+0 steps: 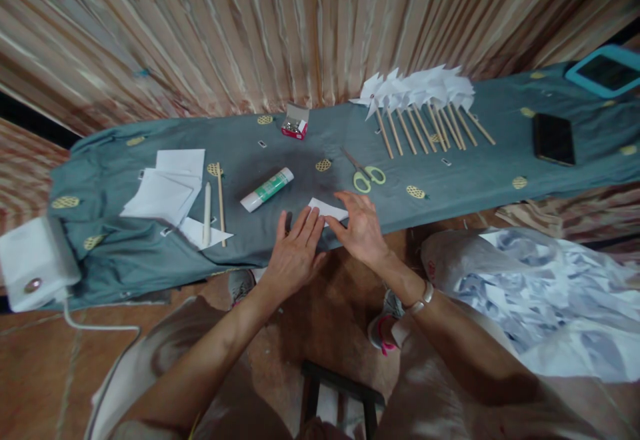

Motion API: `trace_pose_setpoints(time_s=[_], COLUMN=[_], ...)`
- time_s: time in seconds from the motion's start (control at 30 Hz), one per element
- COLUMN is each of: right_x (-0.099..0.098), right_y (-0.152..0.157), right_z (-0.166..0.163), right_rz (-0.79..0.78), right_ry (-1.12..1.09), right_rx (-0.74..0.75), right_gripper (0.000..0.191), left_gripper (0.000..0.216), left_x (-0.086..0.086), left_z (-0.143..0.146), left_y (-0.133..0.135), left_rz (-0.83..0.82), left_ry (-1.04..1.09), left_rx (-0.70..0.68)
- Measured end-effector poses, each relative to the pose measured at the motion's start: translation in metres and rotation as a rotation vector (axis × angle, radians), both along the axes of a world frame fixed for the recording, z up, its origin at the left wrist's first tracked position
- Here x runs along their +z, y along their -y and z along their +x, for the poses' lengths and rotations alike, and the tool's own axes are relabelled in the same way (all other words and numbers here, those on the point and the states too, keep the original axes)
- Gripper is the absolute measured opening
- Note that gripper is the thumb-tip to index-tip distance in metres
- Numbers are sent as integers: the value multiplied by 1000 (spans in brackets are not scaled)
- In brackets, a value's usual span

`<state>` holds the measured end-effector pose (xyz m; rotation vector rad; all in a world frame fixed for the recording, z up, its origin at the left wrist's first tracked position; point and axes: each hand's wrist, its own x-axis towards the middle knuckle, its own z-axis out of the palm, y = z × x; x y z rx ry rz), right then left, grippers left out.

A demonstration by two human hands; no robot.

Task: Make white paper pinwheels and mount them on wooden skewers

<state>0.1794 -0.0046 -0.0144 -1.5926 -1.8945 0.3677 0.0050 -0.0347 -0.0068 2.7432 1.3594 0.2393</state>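
A small folded piece of white paper (330,209) lies near the front edge of the cloth-covered table. My left hand (299,251) rests on its left part, fingers stretched out and flat. At the paper's right end is my right hand (364,230), its thumb touching the paper and its thumb and fingers spread apart. Just beyond the right hand lie scissors with green handles (369,178). A glue stick (267,190) with a green label lies to the left, beyond my left hand.
White paper sheets (163,190), a white pen-like stick (207,213) and a wooden stick (221,207) lie left. A small red box (295,122) stands behind. Paper pinwheels (425,90) on sticks, a phone (554,139) and a bag of paper scraps (540,293) are right.
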Motion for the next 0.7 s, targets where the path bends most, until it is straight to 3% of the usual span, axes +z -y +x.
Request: trace_pose_setpoints(time_s=[0.4, 0.7], right_x=[-15, -19], right_y=[7, 7], right_z=[28, 32], right_rz=[59, 91], right_ry=[-14, -23], right_rx=[21, 53], right_gripper=[35, 34], left_gripper=[56, 49], left_x=[-2, 0], left_z=[-26, -48], left_y=[9, 22], left_rz=[12, 21], left_ry=[-36, -67], left_rx=[31, 84])
